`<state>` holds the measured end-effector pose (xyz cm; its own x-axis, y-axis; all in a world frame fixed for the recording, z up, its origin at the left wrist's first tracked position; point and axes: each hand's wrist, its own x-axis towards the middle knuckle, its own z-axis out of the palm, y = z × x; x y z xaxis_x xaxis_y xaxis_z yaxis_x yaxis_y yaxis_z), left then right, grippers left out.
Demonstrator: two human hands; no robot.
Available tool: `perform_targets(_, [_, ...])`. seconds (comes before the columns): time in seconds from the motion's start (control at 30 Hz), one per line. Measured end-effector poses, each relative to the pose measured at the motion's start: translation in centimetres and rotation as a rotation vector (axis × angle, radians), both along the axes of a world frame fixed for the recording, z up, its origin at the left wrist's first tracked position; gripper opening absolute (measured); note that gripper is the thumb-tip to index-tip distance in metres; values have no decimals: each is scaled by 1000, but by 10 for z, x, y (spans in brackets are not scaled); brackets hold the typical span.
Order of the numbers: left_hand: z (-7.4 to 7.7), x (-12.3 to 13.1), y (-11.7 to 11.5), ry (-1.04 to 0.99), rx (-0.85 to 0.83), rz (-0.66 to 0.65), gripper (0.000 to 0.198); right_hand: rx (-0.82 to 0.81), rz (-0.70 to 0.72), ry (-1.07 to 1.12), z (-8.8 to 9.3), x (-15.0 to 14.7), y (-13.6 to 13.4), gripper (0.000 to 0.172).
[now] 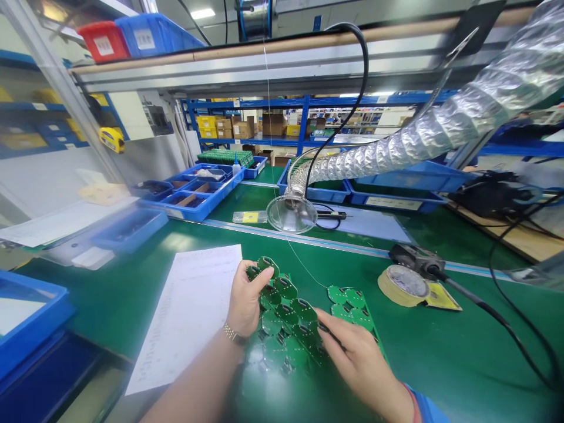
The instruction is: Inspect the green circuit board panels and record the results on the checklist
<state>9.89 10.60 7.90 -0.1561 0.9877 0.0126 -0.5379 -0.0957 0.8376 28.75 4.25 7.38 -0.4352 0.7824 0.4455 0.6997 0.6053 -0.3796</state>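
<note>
My left hand (247,302) pinches the upper left end of a green circuit board panel (286,311) made of round boards, thumb on top. The panel is tilted above the bench. At its right edge, my right hand (359,358) has thumb and fingers closed on it; a thin dark thing shows by those fingers, too unclear to name. More round green boards (273,349) lie below the held panel, partly hidden. Just beyond my right hand lies another green board panel (352,302), partly covered by the hand. A thin wire (302,261) runs down to its far corner.
A printed sheet (187,311) lies left of my hands. To the right are a tape roll (403,286) and a black corded tool holder (416,260). A clear funnel hood (291,214) on a foil duct (396,150) stands ahead, with blue parts bins (194,202) at left.
</note>
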Motion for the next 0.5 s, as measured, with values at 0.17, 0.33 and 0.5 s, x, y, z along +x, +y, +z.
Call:
perform_targets(0.17, [-1, 0, 0, 53, 3, 25, 25, -26, -22, -5, 2, 1, -1, 32])
perform_targets(0.33, [-10, -3, 4, 304, 72, 175, 23, -98, -58, 19, 7, 4, -1, 30])
perform_targets(0.5, [-16, -7, 9, 517, 245, 306, 13, -129, -51, 6, 9, 4, -1, 29])
